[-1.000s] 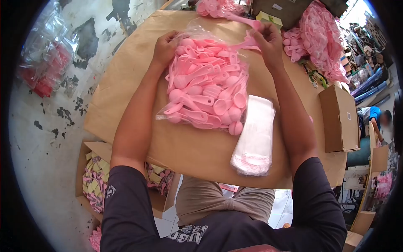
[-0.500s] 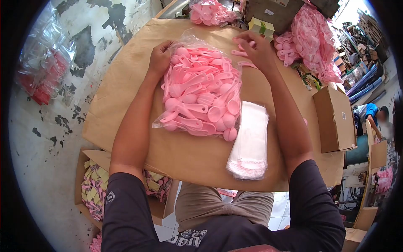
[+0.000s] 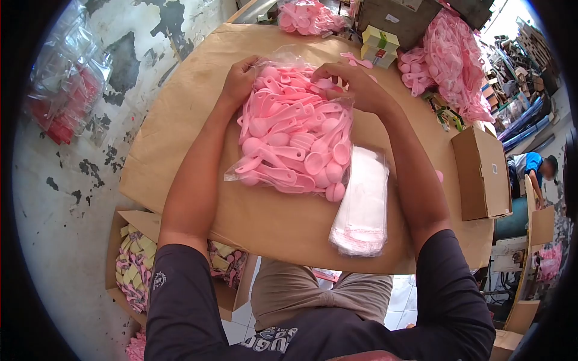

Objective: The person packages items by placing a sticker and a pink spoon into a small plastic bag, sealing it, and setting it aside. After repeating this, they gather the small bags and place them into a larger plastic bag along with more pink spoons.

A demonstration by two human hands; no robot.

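Observation:
A clear plastic bag (image 3: 231, 175) full of pink plastic spoons (image 3: 289, 129) lies on the table in front of me. My left hand (image 3: 242, 79) is closed on the bag's upper left edge. Over the upper right of the bag, at its open end, my right hand (image 3: 356, 87) has its fingers curled around a pink spoon, partly hidden by the hand. A loose pink spoon (image 3: 356, 59) lies on the table beyond that hand. A stack of flat clear plastic sleeves (image 3: 363, 201) lies against the bag's lower right side.
The brown-covered table (image 3: 174, 138) carries a cardboard box (image 3: 478, 174) at right. Bagged pink spoons (image 3: 445, 66) and a small yellow box (image 3: 379, 45) sit at the back. An open carton (image 3: 135, 221) stands below left. Another person (image 3: 530, 168) bends at far right.
My right hand has moved left from the loose spoons at the back to the bag's open end, carrying a pink spoon. My left hand keeps hold of the bag's edge.

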